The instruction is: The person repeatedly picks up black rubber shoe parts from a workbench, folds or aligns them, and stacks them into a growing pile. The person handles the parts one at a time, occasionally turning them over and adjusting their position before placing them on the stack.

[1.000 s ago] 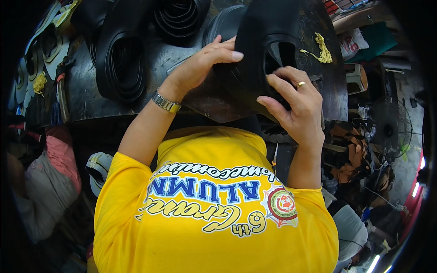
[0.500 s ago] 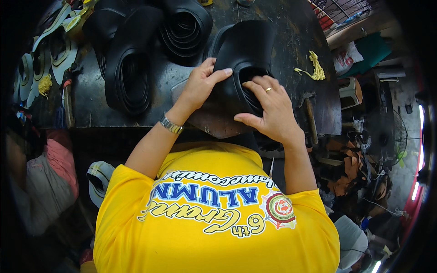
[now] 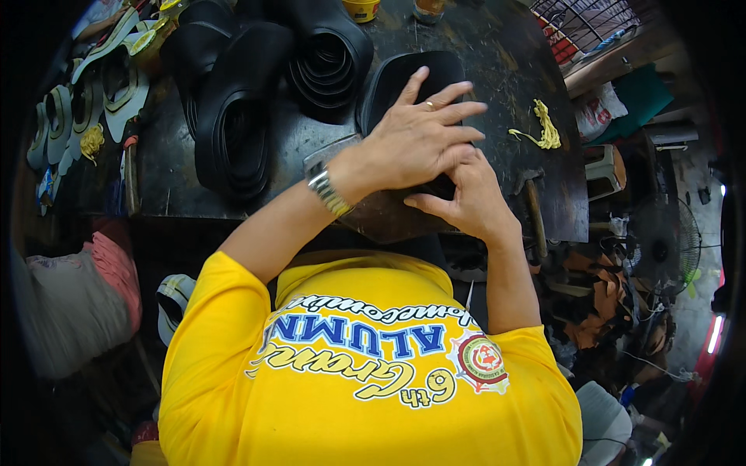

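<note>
A stack of nested black shoe uppers (image 3: 388, 78), with an oval opening, lies at the table's front edge, mostly hidden behind my hands. Over it my left hand (image 3: 416, 136) reaches across with fingers spread, slightly blurred, holding nothing visible. It crosses in front of my right hand (image 3: 482, 198), whose thumb points left, apart from the index finger. The other right fingers are hidden, so contact with the stack cannot be made out. To the left lie more black shoe uppers (image 3: 206, 147), and another nested stack (image 3: 334, 78) sits behind them.
White shoe uppers (image 3: 128, 105) lie at the table's far left, beside a tool handle (image 3: 130, 175). Yellow strands (image 3: 546, 128) and a hammer (image 3: 533, 206) lie on the right. A yellow tub (image 3: 361, 9) stands at the back. Beyond the table's right edge is a fan (image 3: 660, 247).
My left hand has left the stack's left side and moved right, crossing over my right hand with fingers spread. My right hand's fingers, earlier at the stack's opening, are now mostly covered.
</note>
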Motion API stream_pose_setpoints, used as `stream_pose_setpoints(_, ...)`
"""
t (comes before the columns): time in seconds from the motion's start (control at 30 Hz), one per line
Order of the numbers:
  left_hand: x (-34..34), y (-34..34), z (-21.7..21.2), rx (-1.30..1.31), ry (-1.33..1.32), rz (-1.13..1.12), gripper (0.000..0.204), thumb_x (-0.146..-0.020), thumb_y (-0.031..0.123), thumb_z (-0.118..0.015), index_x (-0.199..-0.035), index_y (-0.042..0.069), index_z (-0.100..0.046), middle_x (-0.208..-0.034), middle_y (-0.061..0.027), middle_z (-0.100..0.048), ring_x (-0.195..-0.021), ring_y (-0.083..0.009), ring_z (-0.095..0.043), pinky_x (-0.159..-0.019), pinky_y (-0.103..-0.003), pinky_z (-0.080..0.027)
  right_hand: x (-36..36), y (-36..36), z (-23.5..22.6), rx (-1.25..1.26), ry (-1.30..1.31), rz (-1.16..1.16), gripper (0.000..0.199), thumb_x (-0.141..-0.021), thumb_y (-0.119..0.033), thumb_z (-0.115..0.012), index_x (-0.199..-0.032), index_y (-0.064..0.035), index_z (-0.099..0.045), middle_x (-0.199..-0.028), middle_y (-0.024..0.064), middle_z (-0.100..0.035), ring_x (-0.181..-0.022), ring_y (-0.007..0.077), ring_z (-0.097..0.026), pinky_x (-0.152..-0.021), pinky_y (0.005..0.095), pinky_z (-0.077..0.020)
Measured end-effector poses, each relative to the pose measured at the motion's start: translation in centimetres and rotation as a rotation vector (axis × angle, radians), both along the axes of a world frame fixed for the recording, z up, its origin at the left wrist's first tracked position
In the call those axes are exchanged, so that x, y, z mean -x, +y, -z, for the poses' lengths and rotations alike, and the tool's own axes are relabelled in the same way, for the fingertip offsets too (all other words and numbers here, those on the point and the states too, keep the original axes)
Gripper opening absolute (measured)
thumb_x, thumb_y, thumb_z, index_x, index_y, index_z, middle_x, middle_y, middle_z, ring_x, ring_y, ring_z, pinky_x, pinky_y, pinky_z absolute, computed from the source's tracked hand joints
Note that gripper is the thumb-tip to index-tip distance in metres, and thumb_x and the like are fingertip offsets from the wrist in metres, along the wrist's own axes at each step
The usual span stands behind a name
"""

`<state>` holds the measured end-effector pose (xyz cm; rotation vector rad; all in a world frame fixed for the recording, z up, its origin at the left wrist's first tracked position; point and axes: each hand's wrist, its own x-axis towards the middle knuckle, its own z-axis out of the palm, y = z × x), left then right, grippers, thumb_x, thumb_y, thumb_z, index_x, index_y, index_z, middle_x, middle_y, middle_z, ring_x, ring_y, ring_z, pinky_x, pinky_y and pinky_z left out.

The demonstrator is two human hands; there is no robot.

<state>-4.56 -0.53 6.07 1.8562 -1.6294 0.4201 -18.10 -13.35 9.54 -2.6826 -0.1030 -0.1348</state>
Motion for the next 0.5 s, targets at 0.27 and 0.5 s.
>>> stream_pose_setpoints(0.27, -3.4, -1.4, 3.5, -0.136, 0.345, 0.033, 0.038, -0.107, 0.042, -0.039, -0.123, 0.032, -0.072, -0.156, 0.0011, -0.044, -0.154, -0.0246, -0.017, -0.119, -0.067, 0.000, 1.7, 2.6, 0.5, 0.293, -0.141, 0.028, 0.071, -0.075, -0.039, -0.084, -0.133, -0.0062, -0.059, -0.125, 0.0187, -0.064, -0.127, 0.0385, -0.054, -0.109, 0.0477, -0.0406)
stream_pose_setpoints(0.5, -3.2, 0.2, 3.2, 0.247, 0.721, 0.086, 0.032, -0.105, 0.031, -0.048, -0.122, 0.018, -0.072, -0.145, -0.0074, -0.052, -0.142, -0.0265, -0.038, -0.116, -0.048, -0.027, 0.6, -1.0, 0.6, 0.012, -0.205, 0.054, 0.063, -0.072, -0.029, -0.086, -0.127, -0.0042, -0.065, -0.115, 0.0196, -0.067, -0.115, 0.0360, -0.060, -0.101, 0.0416, -0.0471)
